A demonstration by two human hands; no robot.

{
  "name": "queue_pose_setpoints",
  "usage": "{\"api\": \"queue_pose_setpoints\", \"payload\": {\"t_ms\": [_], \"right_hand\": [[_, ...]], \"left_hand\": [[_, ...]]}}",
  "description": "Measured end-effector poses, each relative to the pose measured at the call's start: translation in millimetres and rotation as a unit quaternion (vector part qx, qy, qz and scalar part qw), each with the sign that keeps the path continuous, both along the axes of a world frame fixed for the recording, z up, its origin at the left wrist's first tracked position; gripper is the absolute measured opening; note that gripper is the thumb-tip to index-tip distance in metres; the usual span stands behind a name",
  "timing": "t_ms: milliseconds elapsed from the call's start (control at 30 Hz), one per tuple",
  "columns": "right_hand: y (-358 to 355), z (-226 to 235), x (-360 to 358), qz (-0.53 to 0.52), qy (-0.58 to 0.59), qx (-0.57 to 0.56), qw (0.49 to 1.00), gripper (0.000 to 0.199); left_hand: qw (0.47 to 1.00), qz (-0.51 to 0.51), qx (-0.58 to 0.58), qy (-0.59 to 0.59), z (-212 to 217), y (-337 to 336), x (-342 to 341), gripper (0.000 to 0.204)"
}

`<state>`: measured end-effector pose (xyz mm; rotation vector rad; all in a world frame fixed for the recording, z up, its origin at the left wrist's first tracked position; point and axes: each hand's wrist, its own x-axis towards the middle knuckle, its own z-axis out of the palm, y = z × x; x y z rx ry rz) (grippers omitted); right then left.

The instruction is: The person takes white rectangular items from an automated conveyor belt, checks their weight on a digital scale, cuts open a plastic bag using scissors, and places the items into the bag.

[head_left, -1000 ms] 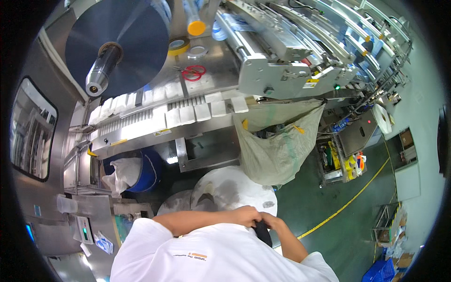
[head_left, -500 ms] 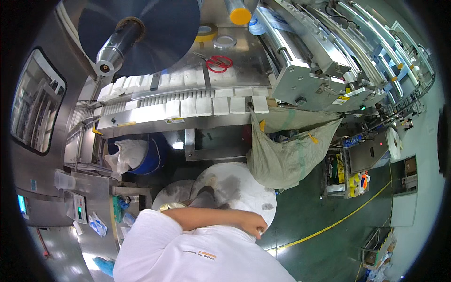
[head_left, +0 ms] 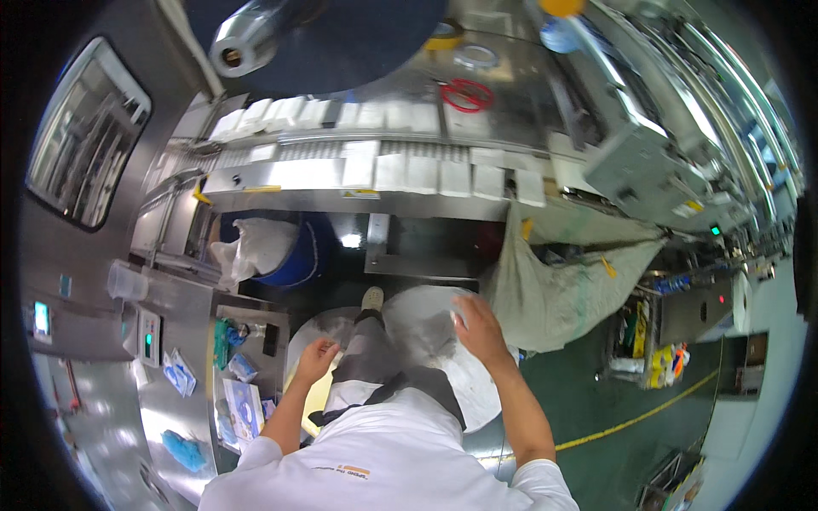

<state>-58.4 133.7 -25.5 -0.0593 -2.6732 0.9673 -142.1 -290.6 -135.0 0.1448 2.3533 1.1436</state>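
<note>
In the head view, my left hand (head_left: 315,359) hangs beside my left thigh, fingers loosely bent and a little apart, with nothing visible in it. On the other side, my right hand (head_left: 480,330) is raised above a large white round surface (head_left: 473,383), its fingers blurred but apart and free of any object. My legs stand between the hands, with one light shoe (head_left: 372,299) in sight. Ahead of me, several white folded packets (head_left: 422,175) lie in a row along the steel conveyor (head_left: 298,202).
A blue bin (head_left: 294,255) with a white bag stands under the conveyor. To the right hangs a grey-green sack (head_left: 571,298). Red-handled scissors (head_left: 467,95) and tape rolls (head_left: 475,57) lie on the steel top. A digital scale (head_left: 148,336) sits on the left bench.
My arm has uncrossed from the front of my body. Both hands now show, apart, on either side of my legs. The view has shifted, moving the machine up and to the right.
</note>
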Motion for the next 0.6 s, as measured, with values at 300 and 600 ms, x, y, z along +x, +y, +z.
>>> {"api": "queue_pose_setpoints", "payload": {"t_ms": [300, 600], "right_hand": [[-36.5, 44.4, -235.8, 0.055, 0.051, 0.261, 0.962, 0.097], [-19.6, -12.7, -340.6, 0.077, 0.098, 0.454, 0.882, 0.054]], "left_hand": [[0.912, 0.13, -0.348, -0.176, -161.3, -185.4, -40.2, 0.1], [0.902, 0.043, -0.261, -0.341, -219.7, -214.2, -16.8, 0.112]]}}
